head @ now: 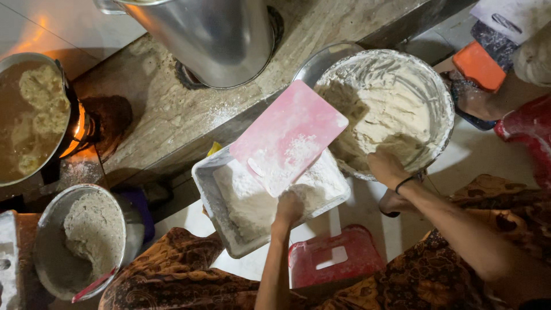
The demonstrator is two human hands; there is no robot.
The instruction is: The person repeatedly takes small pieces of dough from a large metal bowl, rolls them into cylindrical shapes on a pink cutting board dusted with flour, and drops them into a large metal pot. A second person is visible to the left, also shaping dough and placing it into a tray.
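Near the middle of the floor sits a white square tray full of white flour; the left hand is over its near-right side, with the arm reaching straight up from the bottom edge of the view; the fingers are curled shut around the low corner of a flat pink board; the board is tilted, its low end touching the flour and its top end leaning up toward the stone ledge; white powder sticks to the pink face. Just right of the tray stands a big round bowl with pale sticky dough inside; the right hand rests on the near rim of this bowl; the arm comes in from the lower right, bent a little, with a dark band at the wrist; the fingers dip into the dough, so I cannot tell how wide they are. A red stool stands below the tray. On the ledge at the top stands a big shiny pot. At the left edge a pan of brown liquid sits over a glowing fire; below it a metal bowl holds grey dough.
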